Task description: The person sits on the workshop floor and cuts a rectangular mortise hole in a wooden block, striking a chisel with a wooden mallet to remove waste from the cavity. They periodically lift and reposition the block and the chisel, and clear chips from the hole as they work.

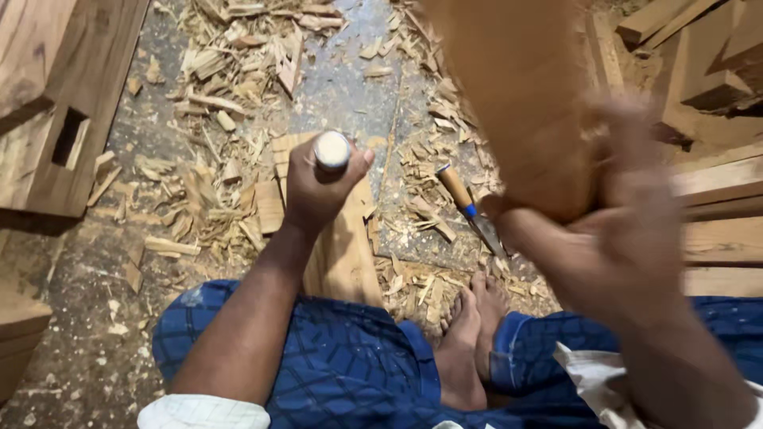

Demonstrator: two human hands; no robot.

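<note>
Head view, woodworking on the floor. Your left hand (318,187) is closed in a fist around an upright chisel (332,151), of which only the pale round butt shows above the fingers; the blade is hidden, so whether it has entered the wood cannot be told. Beneath that fist lies the plank (343,254), running from near your lap toward the far side. Your right hand (628,230), blurred and close to the camera at the right, is wrapped tight around a thick wooden mallet (517,103) raised above the work. A second chisel (465,205), with a wooden handle and blue collar, lies on the floor just right of the plank, untouched. Chips and shavings (230,71) cover the concrete floor (342,87) on the far and left sides, which suggests much cutting is already done. A beam with a rectangular mortise (70,137) lies at far left. How much of the cut under your fist remains cannot be judged, since the hand covers it
</note>
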